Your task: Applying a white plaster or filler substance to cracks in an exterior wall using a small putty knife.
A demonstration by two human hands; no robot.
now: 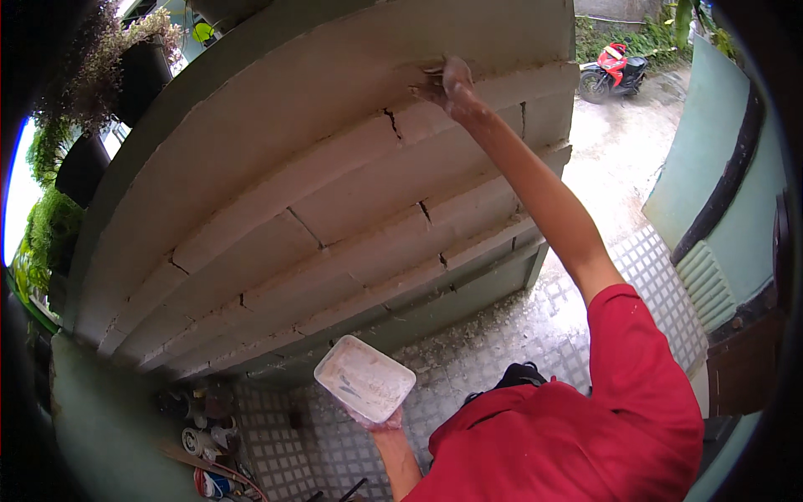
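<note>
My left hand (376,420) grips a shallow white rectangular plastic tub (365,381) from below. A pale, chalky paste coats the tub's inside, with a greyish streak across its middle. My right arm is raised far up to the stepped wall (351,176). At its upper ledge, my right hand (449,88), dusted white, touches the surface with fingers stretched out. No tool can be made out in it, though the fingertips are partly dark and blurred. Dark cracks (393,124) and narrow joints run across the wall's pale bands.
Cans, a plank and a hose (213,468) lie at the lower left. The tiled floor (535,335) has white specks. Potted plants (63,192) hang at the left. A red motorbike (615,71) stands outside, and a green wall (711,151) rises at the right.
</note>
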